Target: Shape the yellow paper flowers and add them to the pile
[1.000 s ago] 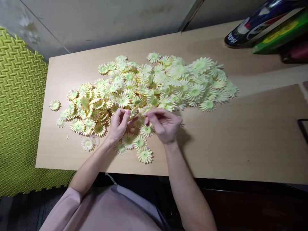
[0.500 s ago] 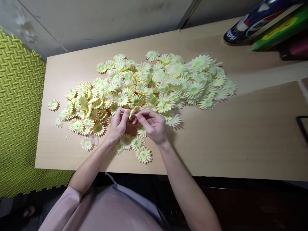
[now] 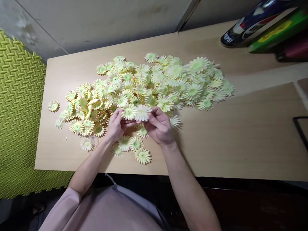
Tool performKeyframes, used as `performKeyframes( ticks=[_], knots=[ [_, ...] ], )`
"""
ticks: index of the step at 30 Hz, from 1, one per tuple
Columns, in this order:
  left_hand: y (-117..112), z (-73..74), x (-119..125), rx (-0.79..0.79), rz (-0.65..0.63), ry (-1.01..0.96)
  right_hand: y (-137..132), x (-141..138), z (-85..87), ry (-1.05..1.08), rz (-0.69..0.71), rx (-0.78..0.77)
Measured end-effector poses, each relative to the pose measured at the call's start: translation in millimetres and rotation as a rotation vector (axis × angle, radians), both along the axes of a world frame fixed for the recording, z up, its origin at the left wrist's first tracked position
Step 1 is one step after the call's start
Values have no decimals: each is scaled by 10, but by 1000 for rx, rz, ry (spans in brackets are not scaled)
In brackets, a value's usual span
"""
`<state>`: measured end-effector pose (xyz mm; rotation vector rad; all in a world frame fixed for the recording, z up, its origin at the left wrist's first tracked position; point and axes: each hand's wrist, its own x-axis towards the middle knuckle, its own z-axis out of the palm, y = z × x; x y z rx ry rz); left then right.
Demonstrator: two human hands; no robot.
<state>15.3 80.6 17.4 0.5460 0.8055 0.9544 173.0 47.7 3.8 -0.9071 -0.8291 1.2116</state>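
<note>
My left hand (image 3: 115, 125) pinches a pale yellow artificial flower head (image 3: 129, 112) by its petals. Beside it, a whiter flower head (image 3: 142, 113) is gripped at its right edge by my right hand (image 3: 160, 126). The two blooms face up and touch or overlap between my hands. Behind them spreads a wide pile of similar flower heads (image 3: 158, 77), cream with green centres and some pinkish petal tips. Several loose flower heads (image 3: 143, 156) lie on the table in front of my hands.
The wooden table (image 3: 231, 144) meets a grey wall (image 3: 108, 22) at the back. Yellow-green foam matting (image 3: 19, 112) stands along the left edge. At the back right are a Pepsi bottle (image 3: 240, 30) and a green package (image 3: 271, 35). A black frame (image 3: 300, 128) sits at far right.
The bunched flower piece between my fingertips is now two flower heads lying side by side, faces up. My right hand has moved slightly right, away from my left.
</note>
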Motion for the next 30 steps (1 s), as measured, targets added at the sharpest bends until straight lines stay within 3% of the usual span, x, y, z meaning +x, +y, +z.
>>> performKeyframes(
  ticks=[5,10,15,20,23,27,30],
  knots=[
    [23,104,-57,75,33,-30,33,270,25,112,-324,66],
    [32,76,-52,113,10,-24,124,379,49,106,-660,34],
    [23,45,-31,134,12,-48,148,263,17,-61,-726,58],
    [14,32,-32,174,29,41,87,148,67,-402,-908,134],
    [-3,1,-29,224,33,63,30,54,123,-455,-806,166],
    [-34,-33,-29,320,17,154,-17,-72,104,-465,-304,188],
    [-50,-23,-33,356,-9,230,-16,-127,21,-491,-141,191]
  ],
)
